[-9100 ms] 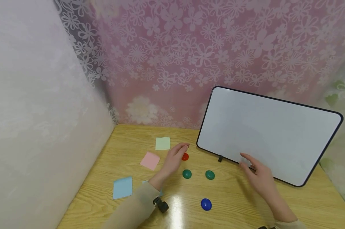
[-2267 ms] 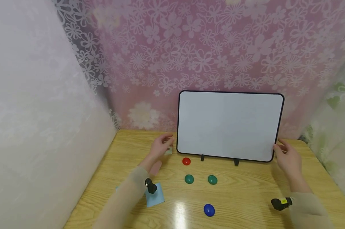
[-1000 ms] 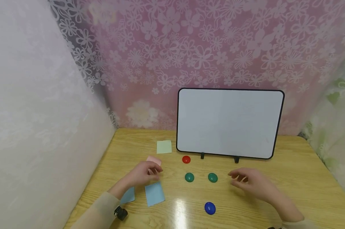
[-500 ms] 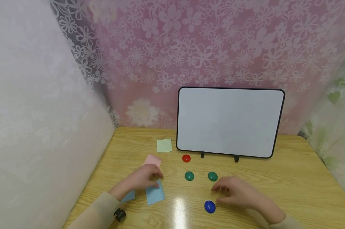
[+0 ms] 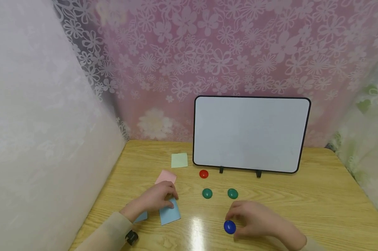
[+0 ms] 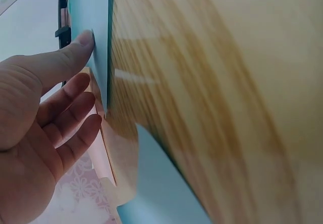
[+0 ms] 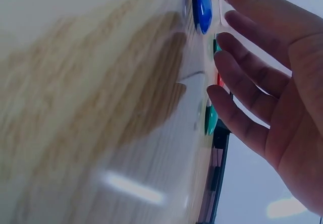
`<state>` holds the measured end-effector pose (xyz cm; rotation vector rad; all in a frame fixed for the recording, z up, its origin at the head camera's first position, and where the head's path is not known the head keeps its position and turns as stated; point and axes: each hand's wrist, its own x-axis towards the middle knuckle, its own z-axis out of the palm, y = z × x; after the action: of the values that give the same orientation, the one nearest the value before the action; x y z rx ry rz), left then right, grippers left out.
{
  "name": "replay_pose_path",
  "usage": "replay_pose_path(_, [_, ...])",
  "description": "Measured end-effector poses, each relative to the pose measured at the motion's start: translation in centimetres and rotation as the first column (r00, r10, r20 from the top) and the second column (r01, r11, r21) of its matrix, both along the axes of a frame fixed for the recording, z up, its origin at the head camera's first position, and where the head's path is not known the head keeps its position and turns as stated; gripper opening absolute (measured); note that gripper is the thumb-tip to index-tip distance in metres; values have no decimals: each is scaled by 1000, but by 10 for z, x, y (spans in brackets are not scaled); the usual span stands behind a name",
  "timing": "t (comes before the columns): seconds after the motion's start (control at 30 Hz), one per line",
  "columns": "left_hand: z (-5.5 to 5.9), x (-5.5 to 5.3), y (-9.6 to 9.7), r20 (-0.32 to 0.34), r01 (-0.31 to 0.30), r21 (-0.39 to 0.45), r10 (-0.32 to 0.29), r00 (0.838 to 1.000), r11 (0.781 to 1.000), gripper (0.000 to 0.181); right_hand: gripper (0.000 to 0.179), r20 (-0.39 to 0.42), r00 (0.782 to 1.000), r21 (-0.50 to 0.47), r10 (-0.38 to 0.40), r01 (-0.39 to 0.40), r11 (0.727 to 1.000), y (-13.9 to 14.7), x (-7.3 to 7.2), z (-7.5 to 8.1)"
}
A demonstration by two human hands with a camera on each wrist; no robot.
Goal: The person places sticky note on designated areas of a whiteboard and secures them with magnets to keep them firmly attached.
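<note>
My right hand [image 5: 254,218] hovers at a round blue magnet [image 5: 229,227] on the table, thumb and fingers spread about its right side. In the right wrist view a gap shows between the fingers and the blue magnet [image 7: 204,8]. My left hand [image 5: 159,197] is over the top of a blue sticky note [image 5: 170,215], its fingers loosely bent. From the left wrist, the thumb overlaps that blue note [image 6: 92,12]; whether it touches cannot be told. A second blue sticky note [image 5: 141,216] lies partly hidden under the left wrist.
A black-framed whiteboard [image 5: 251,134] stands on small black feet at the back. Before it lie a red magnet [image 5: 203,174] and two green ones, a left green magnet [image 5: 207,193] and a right green magnet [image 5: 232,193]. A pink note [image 5: 166,177] and pale green note [image 5: 179,160] lie left.
Since the oldest frame, the whiteboard has shifted left and turned to face front. Both hands have left its sides; the right came left to the blue magnet, the left down to the blue note.
</note>
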<state>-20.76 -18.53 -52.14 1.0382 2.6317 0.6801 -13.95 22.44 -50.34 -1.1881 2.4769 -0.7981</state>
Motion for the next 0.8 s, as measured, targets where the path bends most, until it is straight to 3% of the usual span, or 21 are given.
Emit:
replay_pose_path(0.43, [-4,-1,-1,-16,-6,47,7,1000,999,9,37,-59,998,38,32,-30,999,-5,1,-5])
replay_pose_path(0.8, [-7,-1,1,-45,1,36,0,999,999,9,38,-18,1000,97,-13,15,995,-8,0,-8])
